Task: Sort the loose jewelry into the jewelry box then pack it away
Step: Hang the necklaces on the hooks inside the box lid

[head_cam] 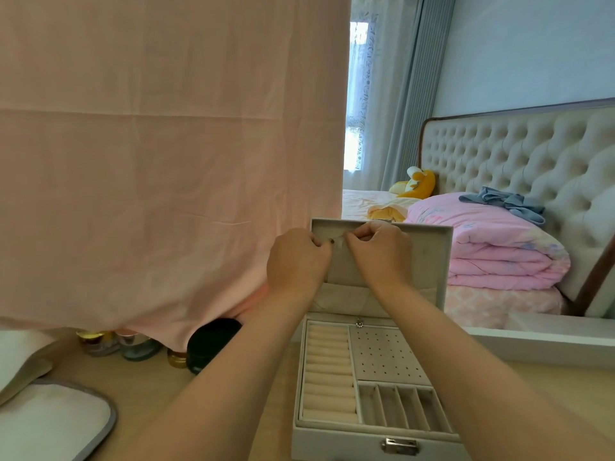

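Your left hand (296, 261) and right hand (379, 257) pinch what seems a fine chain (337, 243) at the lid (429, 257), 12 o'clock of the bare-looking tray (386, 357), so filling the box (332, 440) seems barely begun.

The single view comes from a wide-angle camera worn on the person's head. It faces forward and tilts down over the tabletop (149, 394). Both forearms run up from the bottom edge to the left hand (296, 261) and the right hand (382, 257), which meet just above the centre of the frame. The open jewelry box (376, 437) lies close under the lens, and the bottom edge cuts its front wall. Even so, the small thing (337, 240) the fingers (357, 236) pinch is too fine to make out. A pink cloth (166, 144) hangs near and fills the left half. On the right the view reaches well back to a bed headboard (515, 161) and a window (357, 94). Straight lines lean at the right edge.
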Demonstrator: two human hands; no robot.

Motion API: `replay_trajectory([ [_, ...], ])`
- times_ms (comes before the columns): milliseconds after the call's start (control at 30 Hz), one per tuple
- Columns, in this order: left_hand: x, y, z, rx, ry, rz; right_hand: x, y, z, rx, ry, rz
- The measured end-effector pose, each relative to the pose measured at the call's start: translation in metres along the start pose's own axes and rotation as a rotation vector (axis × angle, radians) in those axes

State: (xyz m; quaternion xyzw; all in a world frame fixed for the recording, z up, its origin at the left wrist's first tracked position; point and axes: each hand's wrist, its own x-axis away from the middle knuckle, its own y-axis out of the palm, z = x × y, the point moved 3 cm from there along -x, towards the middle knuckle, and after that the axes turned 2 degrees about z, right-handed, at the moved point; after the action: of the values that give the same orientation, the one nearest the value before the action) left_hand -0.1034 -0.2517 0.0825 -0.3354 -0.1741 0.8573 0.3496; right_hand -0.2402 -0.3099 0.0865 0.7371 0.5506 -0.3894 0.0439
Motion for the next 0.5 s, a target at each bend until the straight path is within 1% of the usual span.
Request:
replay_trajectory([
  [167, 0.006, 0.003, -0.007, 0.035, -0.025, -0.027, 0.006, 0.002, -0.001, 0.059, -0.030, -0.037],
  [300, 0.013, 0.003, -0.012, 0.062, -0.018, -0.076, 0.020, 0.001, 0.007, 0.081, 0.015, -0.113],
  [400, 0.021, 0.003, -0.014, 0.166, 0.005, -0.159, 0.034, 0.004, 0.013, 0.052, 0.137, -0.283],
  [500, 0.030, 0.004, -0.018, 0.295, 0.015, -0.222, 0.053, 0.001, 0.011, -0.164, 0.379, -0.465],
])
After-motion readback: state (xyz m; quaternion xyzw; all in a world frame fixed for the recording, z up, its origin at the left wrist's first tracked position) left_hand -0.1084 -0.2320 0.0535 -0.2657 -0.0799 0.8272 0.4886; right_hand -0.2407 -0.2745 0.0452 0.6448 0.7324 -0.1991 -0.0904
